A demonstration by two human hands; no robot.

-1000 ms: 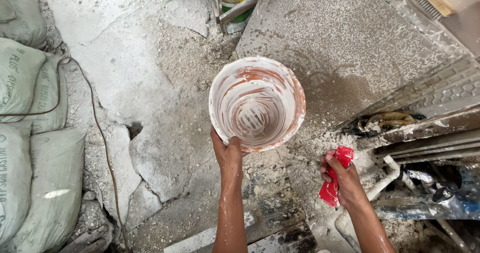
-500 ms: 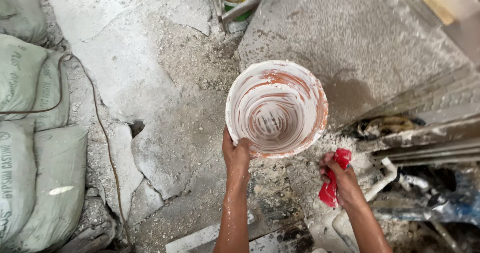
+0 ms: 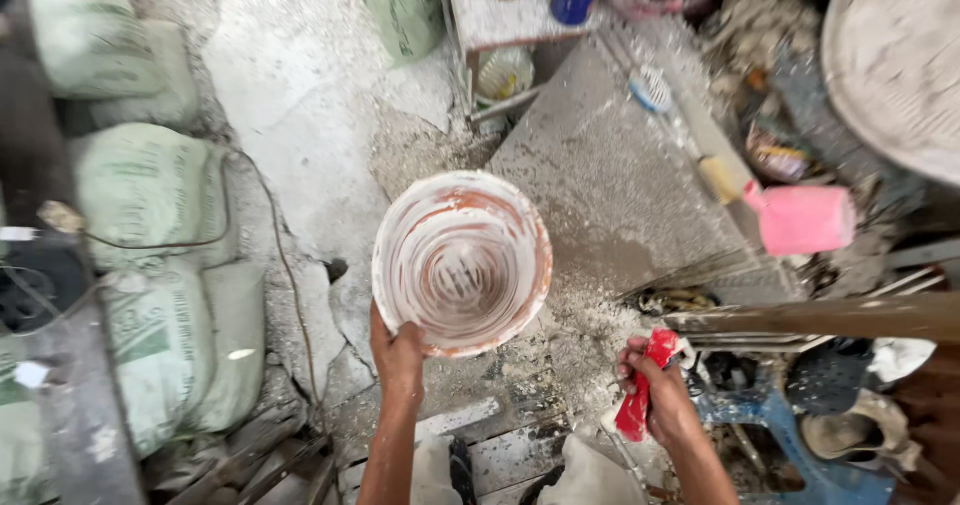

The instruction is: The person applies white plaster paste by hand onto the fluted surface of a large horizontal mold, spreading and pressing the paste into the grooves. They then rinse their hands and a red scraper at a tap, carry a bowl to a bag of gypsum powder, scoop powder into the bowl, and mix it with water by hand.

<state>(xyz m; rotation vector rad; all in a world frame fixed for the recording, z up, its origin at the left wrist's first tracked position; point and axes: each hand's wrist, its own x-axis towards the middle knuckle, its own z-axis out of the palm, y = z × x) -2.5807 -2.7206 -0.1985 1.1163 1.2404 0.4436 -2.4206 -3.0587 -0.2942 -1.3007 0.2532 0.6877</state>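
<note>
My left hand [image 3: 398, 357] grips the near rim of a white bucket [image 3: 462, 261], thumb inside, holding it above the dusty floor [image 3: 300, 135] beside the grey slab [image 3: 610, 175]. My right hand [image 3: 662, 397] is closed around a red rag [image 3: 640, 405], low by the clutter at the slab's near corner. To handle this well I would keep the rim pinch firm and the bucket's mouth tilted up at me. The bucket is empty, its inside smeared with rings of reddish-brown and white residue. Grey-green sacks [image 3: 160, 265] line the floor's left edge.
</note>
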